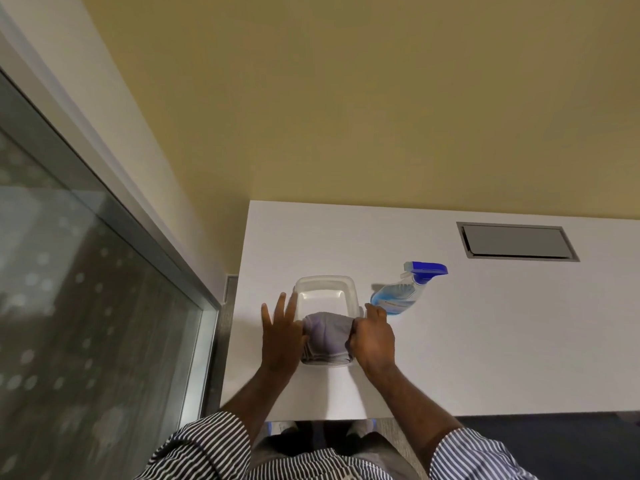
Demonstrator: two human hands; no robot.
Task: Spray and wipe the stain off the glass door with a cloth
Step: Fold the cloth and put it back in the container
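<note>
A folded grey cloth [327,336] lies over the near end of a clear plastic tub [325,289] on the white table [485,341]. My left hand [282,336] rests against the cloth's left side with fingers spread. My right hand [374,337] pinches the cloth's right edge. A spray bottle [401,294] with blue liquid and a blue trigger head stands just right of the tub, close to my right hand. The glass door [69,306] with its metal frame fills the left side of the view, patterned with pale dots.
A grey rectangular hatch [516,241] is set into the table at the back right. A yellow wall [346,98] rises behind the table. Dark floor shows below the table's near edge, along with my striped sleeves.
</note>
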